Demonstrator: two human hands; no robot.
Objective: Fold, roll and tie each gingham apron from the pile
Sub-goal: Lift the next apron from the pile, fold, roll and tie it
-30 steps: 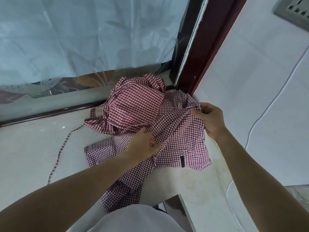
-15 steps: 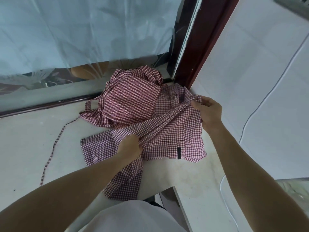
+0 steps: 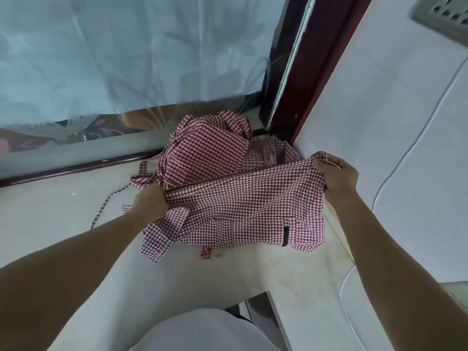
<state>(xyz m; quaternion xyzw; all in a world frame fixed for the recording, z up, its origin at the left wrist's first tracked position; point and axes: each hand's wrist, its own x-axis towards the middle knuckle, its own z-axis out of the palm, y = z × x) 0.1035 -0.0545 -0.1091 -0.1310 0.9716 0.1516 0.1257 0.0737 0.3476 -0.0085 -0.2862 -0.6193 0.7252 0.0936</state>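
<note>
Apron (image 3: 243, 211) crosswise, taut between both hands

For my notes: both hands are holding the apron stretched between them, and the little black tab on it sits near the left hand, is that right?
Not quite: in the head view the black tab sits near the right hand, not the left hand. Both hands do hold the apron stretched between them.

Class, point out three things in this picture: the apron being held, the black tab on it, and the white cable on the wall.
held apron (image 3: 243, 198): head view, middle of the stretched cloth.
black tab (image 3: 285, 235): head view, middle of the strip.
white cable (image 3: 415, 138): head view, its run across the wall.
</note>
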